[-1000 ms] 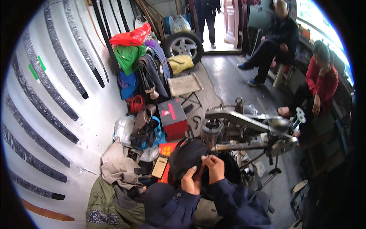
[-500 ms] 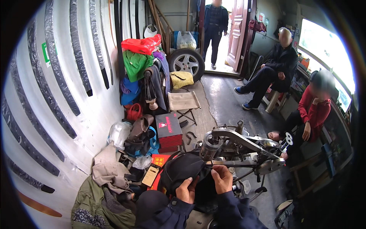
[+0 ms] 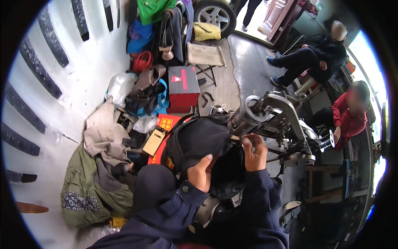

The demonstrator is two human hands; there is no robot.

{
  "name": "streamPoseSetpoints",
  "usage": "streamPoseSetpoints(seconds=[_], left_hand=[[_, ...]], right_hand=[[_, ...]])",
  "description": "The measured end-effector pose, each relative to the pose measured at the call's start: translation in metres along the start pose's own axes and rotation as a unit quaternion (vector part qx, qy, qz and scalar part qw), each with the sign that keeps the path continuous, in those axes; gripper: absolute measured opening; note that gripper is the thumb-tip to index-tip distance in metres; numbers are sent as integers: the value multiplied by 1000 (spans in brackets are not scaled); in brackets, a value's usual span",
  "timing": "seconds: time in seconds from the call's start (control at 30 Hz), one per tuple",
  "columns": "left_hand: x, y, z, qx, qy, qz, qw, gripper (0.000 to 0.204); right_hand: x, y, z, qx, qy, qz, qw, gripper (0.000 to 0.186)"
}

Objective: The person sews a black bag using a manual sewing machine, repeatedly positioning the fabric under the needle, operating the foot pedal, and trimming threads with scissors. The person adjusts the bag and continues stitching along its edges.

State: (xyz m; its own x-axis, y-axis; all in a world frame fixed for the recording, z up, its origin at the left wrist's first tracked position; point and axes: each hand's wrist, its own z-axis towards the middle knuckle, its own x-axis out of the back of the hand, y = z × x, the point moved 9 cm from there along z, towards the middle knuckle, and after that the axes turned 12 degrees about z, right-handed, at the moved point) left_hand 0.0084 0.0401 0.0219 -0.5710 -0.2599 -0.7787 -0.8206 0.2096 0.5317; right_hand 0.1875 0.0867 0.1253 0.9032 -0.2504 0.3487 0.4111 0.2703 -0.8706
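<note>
A black fabric bag [image 3: 199, 135], apparently a backpack, lies over my lap with its dark opening turned toward me. My left hand [image 3: 200, 173] grips its near edge, thumb on top and the fingers hidden behind the cloth. At the bag's right side, my right hand [image 3: 255, 152] is closed, thumb and fingers pinched on the fabric close under the round head of a metal hand-cranked sewing machine [image 3: 286, 110]. Part of the bag sits beneath that head; the needle itself cannot be made out.
Left of the bag are a phone [image 3: 154, 141] on a red package, a grey-and-red box [image 3: 183, 87], and heaped clothes [image 3: 105, 141]. A folding stool [image 3: 206, 55] stands farther off. Two people sit at right, one in red [image 3: 350, 118]; another stands by the doorway [image 3: 265, 20].
My view has tilted down and turned. More of the bag shows beside the machine's head, and both hands keep hold of it. The person in red has lowered a hand from the face.
</note>
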Motion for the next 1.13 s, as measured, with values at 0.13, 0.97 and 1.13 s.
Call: streamPoseSetpoints(seconds=[0.13,0.97,1.13], left_hand=[[8,-6,3,0,6,17,1000,37],[2,1,4,-55,-14,3,998,22],[10,-5,7,-132,-104,-57,984,14]], right_hand=[[-8,-10,3,33,-39,-48,998,38],[106,18,-40,-67,13,-49,996,16],[238,133,-82,-238,43,-387,890,45]])
